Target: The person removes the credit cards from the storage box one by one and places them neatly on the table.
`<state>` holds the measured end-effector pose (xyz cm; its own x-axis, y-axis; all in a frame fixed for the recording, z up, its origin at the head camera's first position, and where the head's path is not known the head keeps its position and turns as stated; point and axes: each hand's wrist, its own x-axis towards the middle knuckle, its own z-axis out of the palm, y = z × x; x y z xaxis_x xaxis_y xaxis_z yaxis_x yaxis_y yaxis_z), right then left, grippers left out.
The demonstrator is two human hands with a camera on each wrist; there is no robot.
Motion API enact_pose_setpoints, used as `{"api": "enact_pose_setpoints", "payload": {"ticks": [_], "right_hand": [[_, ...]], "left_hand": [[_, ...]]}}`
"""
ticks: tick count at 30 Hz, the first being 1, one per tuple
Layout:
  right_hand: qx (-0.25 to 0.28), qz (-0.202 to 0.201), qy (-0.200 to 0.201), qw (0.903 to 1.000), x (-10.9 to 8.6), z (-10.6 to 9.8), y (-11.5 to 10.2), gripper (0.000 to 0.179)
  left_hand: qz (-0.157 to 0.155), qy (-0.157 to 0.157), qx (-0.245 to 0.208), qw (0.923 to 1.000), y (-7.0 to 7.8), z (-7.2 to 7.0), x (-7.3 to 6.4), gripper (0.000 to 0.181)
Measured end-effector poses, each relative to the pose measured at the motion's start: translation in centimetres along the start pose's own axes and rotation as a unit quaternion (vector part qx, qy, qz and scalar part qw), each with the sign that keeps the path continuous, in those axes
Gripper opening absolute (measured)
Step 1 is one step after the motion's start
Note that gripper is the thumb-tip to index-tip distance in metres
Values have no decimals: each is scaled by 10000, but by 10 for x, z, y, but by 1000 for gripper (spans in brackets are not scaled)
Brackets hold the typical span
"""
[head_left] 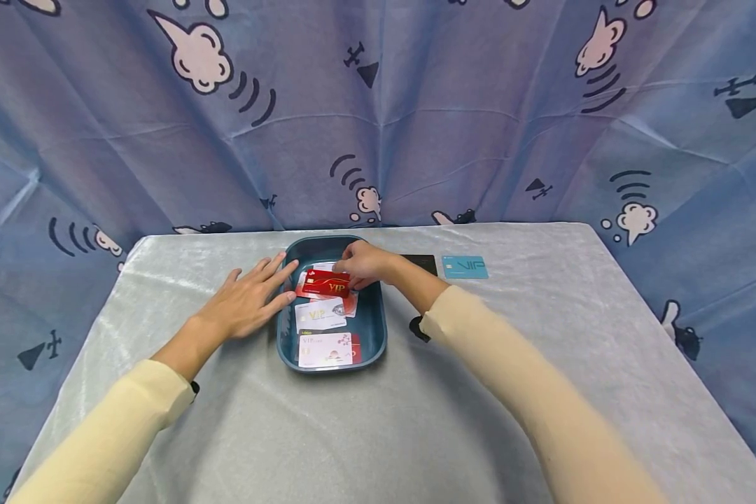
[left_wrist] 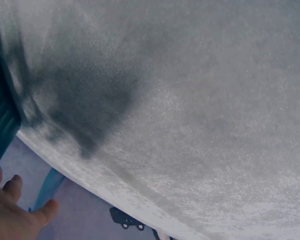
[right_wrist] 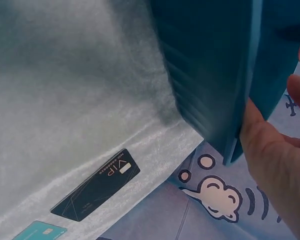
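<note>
A dark teal tray (head_left: 370,329) holds several loose cards. My right hand (head_left: 367,263) reaches over its far right wall, fingers bent at the right end of a red VIP card (head_left: 325,283); whether they grip it I cannot tell. Part of a white card (head_left: 323,267) shows behind the red one. Nearer me in the tray lie a white VIP card (head_left: 320,315) and a pale pink card (head_left: 324,350), overlapping other cards. My left hand (head_left: 247,297) rests at the left rim with its fingers spread and extended. Only its fingertips appear in the left wrist view.
Right of the tray, a black VIP card (right_wrist: 97,187) and a turquoise VIP card (head_left: 465,267) lie on the table. A pale grey velvety cloth (head_left: 277,434) covers the tabletop. Behind its far edge hangs a blue-purple patterned curtain (head_left: 453,126).
</note>
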<state>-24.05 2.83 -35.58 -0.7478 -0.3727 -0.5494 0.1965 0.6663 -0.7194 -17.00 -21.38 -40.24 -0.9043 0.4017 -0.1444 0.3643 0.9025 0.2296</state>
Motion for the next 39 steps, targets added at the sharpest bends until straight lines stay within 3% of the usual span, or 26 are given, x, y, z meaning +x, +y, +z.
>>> {"api": "enact_pose_setpoints", "payload": {"ticks": [8, 18, 28, 39], "right_hand": [[-119, 180, 138, 9997, 5, 6, -1, 39], [-298, 483, 681, 9961, 8, 15, -6, 45], [-221, 318, 587, 9975, 12, 15, -6, 32], [-276, 296, 623, 9972, 15, 19, -8, 37]], "left_hand": [[-6, 25, -44, 10000, 0, 0, 0, 67], [5, 45, -51, 10000, 0, 1, 0, 67], [-28, 45, -31, 10000, -1, 1, 0, 67], [-5, 66, -59, 10000, 0, 2, 0, 67]]}}
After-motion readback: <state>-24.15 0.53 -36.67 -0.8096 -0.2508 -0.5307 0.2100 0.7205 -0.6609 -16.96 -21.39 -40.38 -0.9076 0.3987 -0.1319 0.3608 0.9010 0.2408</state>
